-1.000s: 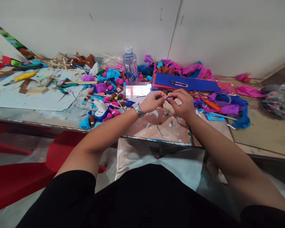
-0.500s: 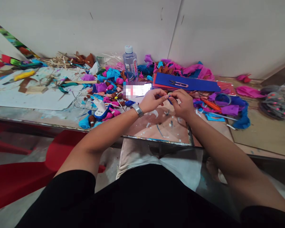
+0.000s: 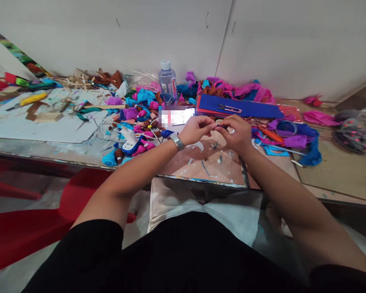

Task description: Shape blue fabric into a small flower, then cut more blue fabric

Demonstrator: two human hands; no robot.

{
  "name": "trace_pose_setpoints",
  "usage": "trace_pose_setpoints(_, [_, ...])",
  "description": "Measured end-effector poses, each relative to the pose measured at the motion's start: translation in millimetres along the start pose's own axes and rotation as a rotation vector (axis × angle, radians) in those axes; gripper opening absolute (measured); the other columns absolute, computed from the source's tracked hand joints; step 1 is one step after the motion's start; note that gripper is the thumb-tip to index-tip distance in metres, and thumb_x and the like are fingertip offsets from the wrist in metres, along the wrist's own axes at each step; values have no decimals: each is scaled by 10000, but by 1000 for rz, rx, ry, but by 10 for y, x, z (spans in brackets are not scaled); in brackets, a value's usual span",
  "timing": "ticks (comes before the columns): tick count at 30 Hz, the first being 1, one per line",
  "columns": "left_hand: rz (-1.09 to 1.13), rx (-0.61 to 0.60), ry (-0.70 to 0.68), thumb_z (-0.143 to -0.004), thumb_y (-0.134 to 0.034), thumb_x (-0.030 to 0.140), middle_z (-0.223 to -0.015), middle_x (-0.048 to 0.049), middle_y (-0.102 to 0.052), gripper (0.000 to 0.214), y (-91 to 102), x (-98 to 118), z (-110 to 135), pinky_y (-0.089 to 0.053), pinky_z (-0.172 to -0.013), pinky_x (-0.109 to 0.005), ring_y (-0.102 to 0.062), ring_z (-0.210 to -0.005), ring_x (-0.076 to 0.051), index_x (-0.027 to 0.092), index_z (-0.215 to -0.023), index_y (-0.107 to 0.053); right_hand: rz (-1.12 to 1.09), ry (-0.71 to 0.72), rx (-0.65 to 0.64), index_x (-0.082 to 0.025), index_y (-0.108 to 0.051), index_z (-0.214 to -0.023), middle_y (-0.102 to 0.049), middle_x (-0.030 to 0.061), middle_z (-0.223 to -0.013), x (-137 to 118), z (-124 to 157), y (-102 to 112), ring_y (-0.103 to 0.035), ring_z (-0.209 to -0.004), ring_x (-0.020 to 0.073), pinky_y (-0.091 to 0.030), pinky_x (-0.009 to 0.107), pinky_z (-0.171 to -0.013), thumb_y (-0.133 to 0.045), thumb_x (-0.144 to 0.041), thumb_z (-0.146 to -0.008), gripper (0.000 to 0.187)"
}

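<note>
My left hand (image 3: 197, 130), a watch on its wrist, and my right hand (image 3: 238, 132) meet above the table with fingertips almost touching. Pinched between them is a small dark blue piece (image 3: 221, 125), which looks like rolled crepe paper; fingers cover most of it. Just behind the left hand lies a lit phone (image 3: 187, 115). Past the right hand, thread snips (image 3: 229, 108) rest on a flat blue sheet (image 3: 253, 108). Small twisted bundles of coloured crepe paper (image 3: 128, 112) lie left of the phone.
A water bottle (image 3: 167, 83) stands behind the phone. A power socket block (image 3: 131, 143) with a white plug sits left of my hands. On the right are a tape roll (image 3: 286, 128) and crumpled paper (image 3: 311, 146). Pliers (image 3: 90, 110) and a yellow-handled knife (image 3: 33, 97) lie far left. Red chairs (image 3: 79, 191) stand below.
Both hands stay in nearly the same place. The fingers of my right hand have shifted around the small dark blue piece, which now lies more level between the fingertips.
</note>
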State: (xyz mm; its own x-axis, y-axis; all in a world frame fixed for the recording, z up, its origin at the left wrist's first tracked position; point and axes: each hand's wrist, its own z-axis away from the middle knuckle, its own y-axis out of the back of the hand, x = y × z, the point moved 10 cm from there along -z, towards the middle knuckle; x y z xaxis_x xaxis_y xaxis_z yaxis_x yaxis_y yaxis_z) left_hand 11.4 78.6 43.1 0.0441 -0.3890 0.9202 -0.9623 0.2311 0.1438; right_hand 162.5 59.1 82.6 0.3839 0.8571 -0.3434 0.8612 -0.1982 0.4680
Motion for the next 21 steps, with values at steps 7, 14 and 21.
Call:
trace_pose_setpoints(7, [35,-7,-8,-784,-859,666,-753,-46,-725,575,-11,9,-3,-535,-632,-234,-674,-639,-109,116,-910,-748,7,-12,2,-244,-758,-873,-752,44,-866,-11,-13,26,-695,-811,227,-554,395,-752,-767,-550,-947,315])
trace_pose_setpoints(14, [22,-29,-34,-804,-804,730,-711,-39,-703,624,-41,62,6,-523,-623,-227,-655,-620,-102,114,-880,-743,3,-16,-8,-241,-748,-872,-745,44,-862,-45,-33,38,-683,-799,221,-547,381,-731,-778,-578,-932,344])
trace_pose_setpoints(21, [17,-44,-87,-832,-799,702,-743,-36,-700,594,-55,81,17,-531,-629,-225,-670,-636,-102,114,-900,-746,-27,0,-5,-245,-749,-891,-746,45,-878,-71,-32,59,-679,-800,220,-548,385,-732,-777,-590,-930,348])
